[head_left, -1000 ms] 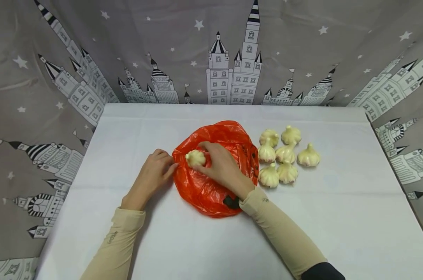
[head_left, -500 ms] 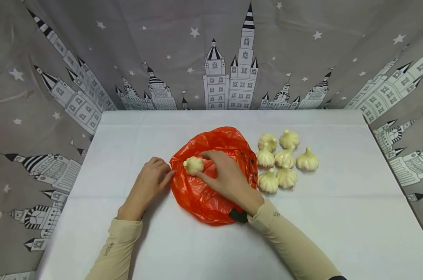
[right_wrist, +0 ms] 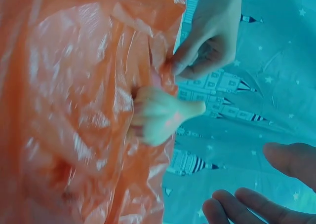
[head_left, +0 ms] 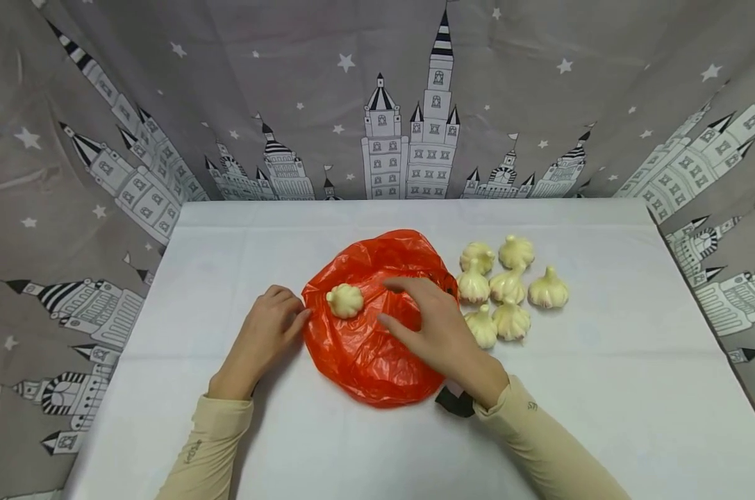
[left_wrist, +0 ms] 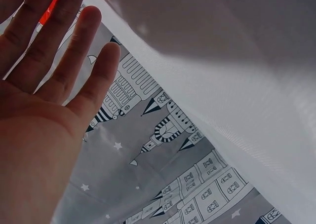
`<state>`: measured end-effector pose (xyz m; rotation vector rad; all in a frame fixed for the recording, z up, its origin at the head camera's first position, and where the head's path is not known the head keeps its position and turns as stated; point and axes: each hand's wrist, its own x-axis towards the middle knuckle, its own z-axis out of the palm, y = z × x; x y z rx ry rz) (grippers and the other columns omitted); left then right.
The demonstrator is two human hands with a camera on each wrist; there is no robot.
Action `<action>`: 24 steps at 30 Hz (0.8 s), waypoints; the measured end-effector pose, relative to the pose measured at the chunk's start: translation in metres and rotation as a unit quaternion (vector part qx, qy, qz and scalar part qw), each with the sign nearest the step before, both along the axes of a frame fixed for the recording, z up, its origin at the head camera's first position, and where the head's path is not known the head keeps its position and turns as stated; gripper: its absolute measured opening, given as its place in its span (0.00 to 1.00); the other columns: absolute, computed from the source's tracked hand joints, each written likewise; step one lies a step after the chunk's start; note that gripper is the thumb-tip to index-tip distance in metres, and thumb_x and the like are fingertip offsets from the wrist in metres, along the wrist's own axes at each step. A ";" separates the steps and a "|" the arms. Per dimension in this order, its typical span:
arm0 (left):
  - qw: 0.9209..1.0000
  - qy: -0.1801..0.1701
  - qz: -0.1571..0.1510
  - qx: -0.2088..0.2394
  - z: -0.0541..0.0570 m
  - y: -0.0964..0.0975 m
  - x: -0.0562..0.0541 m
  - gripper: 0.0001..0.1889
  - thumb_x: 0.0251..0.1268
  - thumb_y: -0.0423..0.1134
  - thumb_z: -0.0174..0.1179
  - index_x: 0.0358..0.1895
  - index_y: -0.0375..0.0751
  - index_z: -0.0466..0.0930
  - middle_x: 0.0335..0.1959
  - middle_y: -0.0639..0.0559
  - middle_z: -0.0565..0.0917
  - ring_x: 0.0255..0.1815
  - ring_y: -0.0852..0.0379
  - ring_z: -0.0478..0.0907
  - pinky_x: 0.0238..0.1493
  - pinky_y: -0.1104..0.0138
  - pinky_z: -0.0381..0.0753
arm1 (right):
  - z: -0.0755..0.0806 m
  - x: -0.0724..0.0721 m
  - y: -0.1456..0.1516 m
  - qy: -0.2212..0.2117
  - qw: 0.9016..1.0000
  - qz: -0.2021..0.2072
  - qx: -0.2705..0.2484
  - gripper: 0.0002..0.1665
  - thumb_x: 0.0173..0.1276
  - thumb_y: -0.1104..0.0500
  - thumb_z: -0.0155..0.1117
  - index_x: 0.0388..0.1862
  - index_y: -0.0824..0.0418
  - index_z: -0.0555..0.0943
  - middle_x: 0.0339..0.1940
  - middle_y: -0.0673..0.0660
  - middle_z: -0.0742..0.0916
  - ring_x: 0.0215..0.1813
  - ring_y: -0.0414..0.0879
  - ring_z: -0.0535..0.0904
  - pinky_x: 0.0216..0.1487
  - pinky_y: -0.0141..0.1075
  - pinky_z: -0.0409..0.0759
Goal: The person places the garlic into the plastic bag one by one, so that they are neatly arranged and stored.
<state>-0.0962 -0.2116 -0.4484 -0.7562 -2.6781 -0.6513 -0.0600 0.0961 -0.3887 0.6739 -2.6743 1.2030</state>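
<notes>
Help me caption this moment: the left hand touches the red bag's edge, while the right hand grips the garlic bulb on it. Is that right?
Not quite: the right hand does not grip the garlic bulb; the head view shows a gap between them. The left hand does touch the edge of the red bag.

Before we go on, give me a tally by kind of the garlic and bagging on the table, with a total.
Red plastic bag: 1
Garlic bulbs: 8 (1 at the bag, 7 grouped to its right)
Total: 9
</notes>
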 end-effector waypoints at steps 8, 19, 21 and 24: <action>1.000 0.011 -0.004 0.004 0.000 0.000 0.002 0.09 0.64 0.29 0.70 0.27 0.36 0.82 0.28 0.44 0.84 0.42 0.42 0.78 0.47 0.49 0.79 | -0.003 0.009 0.036 0.065 0.998 -0.028 0.004 0.29 0.66 0.59 0.78 0.64 0.61 0.81 0.56 0.57 0.89 0.54 0.51 0.85 0.55 0.47 0.85; 1.000 0.007 0.000 -0.006 0.002 -0.002 0.002 0.09 0.64 0.30 0.71 0.26 0.36 0.81 0.28 0.44 0.83 0.41 0.43 0.79 0.47 0.49 0.80 | -0.015 0.024 0.105 0.125 0.987 -0.098 0.010 0.27 0.60 0.65 0.80 0.59 0.63 0.85 0.54 0.55 0.91 0.54 0.52 0.87 0.58 0.32 0.79; 1.000 0.006 -0.001 -0.008 0.002 -0.002 0.002 0.10 0.63 0.30 0.71 0.26 0.36 0.81 0.28 0.44 0.83 0.41 0.43 0.78 0.46 0.50 0.80 | -0.016 0.027 0.116 0.125 0.985 -0.115 0.006 0.27 0.60 0.66 0.80 0.59 0.62 0.85 0.54 0.55 0.91 0.54 0.53 0.88 0.60 0.26 0.76; 1.000 0.001 0.001 -0.009 0.002 -0.002 0.003 0.09 0.64 0.30 0.70 0.27 0.36 0.80 0.28 0.44 0.82 0.41 0.43 0.78 0.46 0.50 0.80 | -0.015 0.029 0.130 0.130 0.982 -0.138 0.000 0.27 0.59 0.68 0.80 0.58 0.62 0.86 0.53 0.56 0.91 0.52 0.55 0.88 0.60 0.21 0.74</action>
